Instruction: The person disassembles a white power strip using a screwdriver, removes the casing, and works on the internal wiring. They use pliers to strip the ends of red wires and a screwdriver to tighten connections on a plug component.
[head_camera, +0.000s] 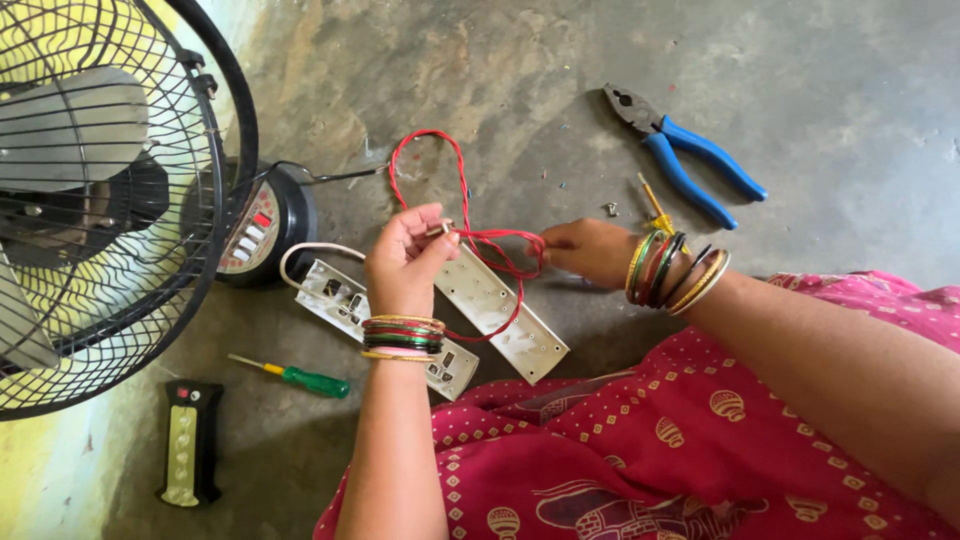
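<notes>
While the left hand (405, 262) is curled with thumb and fingertips pinched on a small metal piece and the twisted red wire (466, 215) near its end, the right hand (590, 250) is closed around the same wire a little further along, so the wire is stretched between the two. Beyond the hands the wire rises in a tall loop over the concrete floor (500, 80), and another run of it drops under the hands and curves across the white switch-board cover (500, 315), which lies face down just beneath them. Touching that cover on the left-hand side, partly hidden by the left wrist, lies a second white panel with switches and sockets (345, 300); a white cable curls from its far end.

Beyond the right hand lies a pair of blue-handled pliers (690, 155), with a yellow-handled screwdriver (655, 210) and a loose screw (611, 209) between them and the hand. Near the left forearm, on the outer side, lies a green-handled screwdriver (300, 378), and further out a black remote-like unit (190, 440). Far to the left stands a black table fan (110, 200), its base with control buttons (262, 228) just beyond the socket panel. Pink patterned cloth (700, 450) covers the lap below both arms.
</notes>
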